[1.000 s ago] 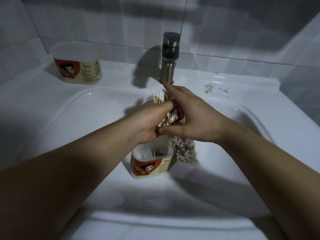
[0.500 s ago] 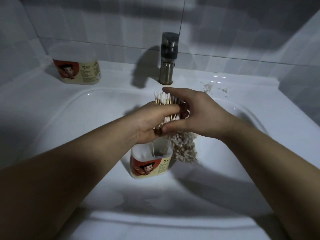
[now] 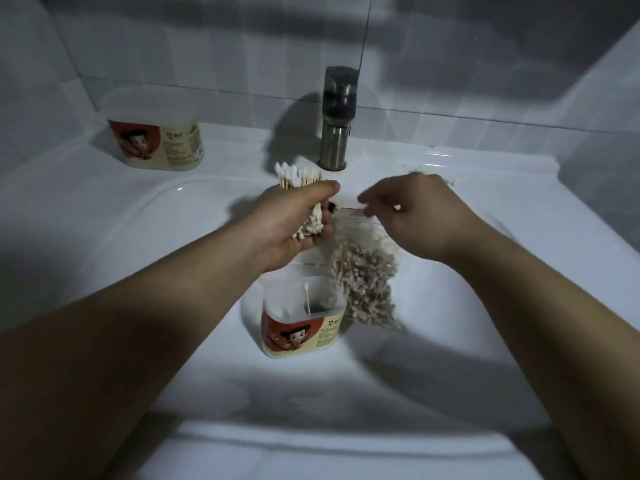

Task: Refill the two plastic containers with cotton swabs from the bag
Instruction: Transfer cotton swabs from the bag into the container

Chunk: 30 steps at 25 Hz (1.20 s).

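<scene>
Premises: a bathroom, dimly lit. A white ceramic washbasin (image 3: 433,341) occupies the centre, with a flat ledge around it. A brushed-steel tap (image 3: 337,116) stands at 12 o'clock. Pale glazed wall tiles (image 3: 207,39) run behind from 10 to 2 o'clock. A labelled plastic container (image 3: 157,143) sits on the ledge at 10 o'clock.

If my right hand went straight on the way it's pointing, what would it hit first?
Probably your left hand, gripping the bundle of cotton swabs, just beyond your right hand, which pinches the bag; depth is hard to judge.
</scene>
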Available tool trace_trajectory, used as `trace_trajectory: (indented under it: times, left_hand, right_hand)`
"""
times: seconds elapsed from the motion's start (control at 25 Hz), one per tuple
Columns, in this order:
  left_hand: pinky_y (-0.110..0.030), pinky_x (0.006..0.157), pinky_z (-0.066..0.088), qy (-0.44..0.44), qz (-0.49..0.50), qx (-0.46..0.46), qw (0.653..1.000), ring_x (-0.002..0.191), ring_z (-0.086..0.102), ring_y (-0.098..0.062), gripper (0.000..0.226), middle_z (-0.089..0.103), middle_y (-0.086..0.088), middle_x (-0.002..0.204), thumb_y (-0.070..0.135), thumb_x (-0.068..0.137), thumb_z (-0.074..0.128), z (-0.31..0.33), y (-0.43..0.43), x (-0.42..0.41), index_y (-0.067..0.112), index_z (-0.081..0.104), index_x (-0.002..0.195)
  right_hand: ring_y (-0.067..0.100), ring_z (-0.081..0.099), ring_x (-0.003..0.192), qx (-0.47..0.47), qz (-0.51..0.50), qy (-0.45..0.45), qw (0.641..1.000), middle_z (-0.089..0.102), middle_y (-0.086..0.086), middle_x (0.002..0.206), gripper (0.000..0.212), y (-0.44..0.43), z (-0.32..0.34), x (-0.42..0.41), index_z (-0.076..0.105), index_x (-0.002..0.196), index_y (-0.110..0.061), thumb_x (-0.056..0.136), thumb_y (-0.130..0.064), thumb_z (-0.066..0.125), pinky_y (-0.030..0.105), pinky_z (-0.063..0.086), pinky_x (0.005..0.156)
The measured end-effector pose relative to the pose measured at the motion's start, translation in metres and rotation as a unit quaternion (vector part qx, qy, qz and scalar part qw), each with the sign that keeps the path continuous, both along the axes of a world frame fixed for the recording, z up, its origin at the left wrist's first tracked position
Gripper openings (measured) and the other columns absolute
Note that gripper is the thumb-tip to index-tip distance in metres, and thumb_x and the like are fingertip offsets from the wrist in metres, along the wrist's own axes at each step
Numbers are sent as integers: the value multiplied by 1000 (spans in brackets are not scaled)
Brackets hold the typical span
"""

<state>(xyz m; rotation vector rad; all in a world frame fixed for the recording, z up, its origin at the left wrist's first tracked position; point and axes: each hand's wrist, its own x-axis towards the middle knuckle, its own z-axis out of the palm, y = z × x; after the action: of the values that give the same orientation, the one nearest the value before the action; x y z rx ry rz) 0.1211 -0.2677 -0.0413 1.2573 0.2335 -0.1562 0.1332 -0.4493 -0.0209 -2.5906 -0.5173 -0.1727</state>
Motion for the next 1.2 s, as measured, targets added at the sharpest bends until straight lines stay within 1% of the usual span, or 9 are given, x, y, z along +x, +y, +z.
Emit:
trace_trajectory:
  times: [0.16,0.24,0.4,0.6,0.76,0.92,1.0,1.08,1.2]
  left_hand:
    - [-32,78,61,-20,33,-8,999,64,70,-8,7,73,4,72,22,97,67,0,2,2,18,66,92]
    - [-31,75,62,-26,37,1,999,65,70,-8,6,73,4,72,22,97,68,0,2,2,18,67,93]
    - [-28,68,59,-44,14,50,998,59,64,-7,14,66,5,65,23,96,70,1,1,-1,17,65,84]
    - [-29,70,61,-69,-40,96,992,66,66,-9,8,68,2,73,21,95,71,-4,-4,-6,14,68,96]
    - [-30,68,59,-104,-66,122,985,71,69,-13,7,71,0,75,18,94,72,-6,-6,-8,12,71,97]
    - [-31,68,59,-144,-96,170,970,78,74,-15,9,76,-5,83,18,94,71,-9,-9,-9,9,73,97]
    - [-28,73,58,-192,-110,282,933,83,74,-11,11,78,0,88,22,92,75,-13,-7,-9,13,74,96]
    - [-24,76,54,-235,-119,429,864,86,70,-4,13,75,8,89,32,87,79,-15,-6,-11,23,73,93]
    - [-24,70,50,-258,-119,512,810,82,66,-2,16,72,9,85,36,84,78,-14,-6,-14,24,69,89]
  right_hand:
    - [4,69,67,-81,-3,101,992,76,-8,99,40,0,-7,3,77,105,-29,91,-2,52,19,54,70]
    - [5,70,56,-77,14,133,988,75,-12,102,32,0,-5,0,76,108,-30,92,-9,58,20,56,62]
    - [6,69,55,-103,47,174,978,71,-15,116,34,0,-2,-6,70,123,-32,89,-35,68,28,62,65]
    - [5,65,54,-133,81,192,969,68,-10,104,14,4,1,-12,64,99,-40,90,-29,65,20,55,55]
    - [13,69,60,-191,88,201,957,65,-8,86,26,9,5,-17,54,71,-39,92,-23,56,23,52,56]
    - [11,64,64,-231,77,161,956,67,-5,83,16,7,5,-17,65,86,-29,95,-26,52,23,49,60]
    - [16,62,72,-239,73,139,958,67,-3,81,15,7,4,-15,66,91,-21,96,-27,53,26,48,65]
    - [16,60,73,-234,65,150,958,64,-4,80,16,6,3,-14,58,83,-22,95,-32,56,28,46,64]
    - [14,57,64,-247,59,170,952,61,-2,70,21,6,4,-15,57,70,-22,89,-28,62,28,45,56]
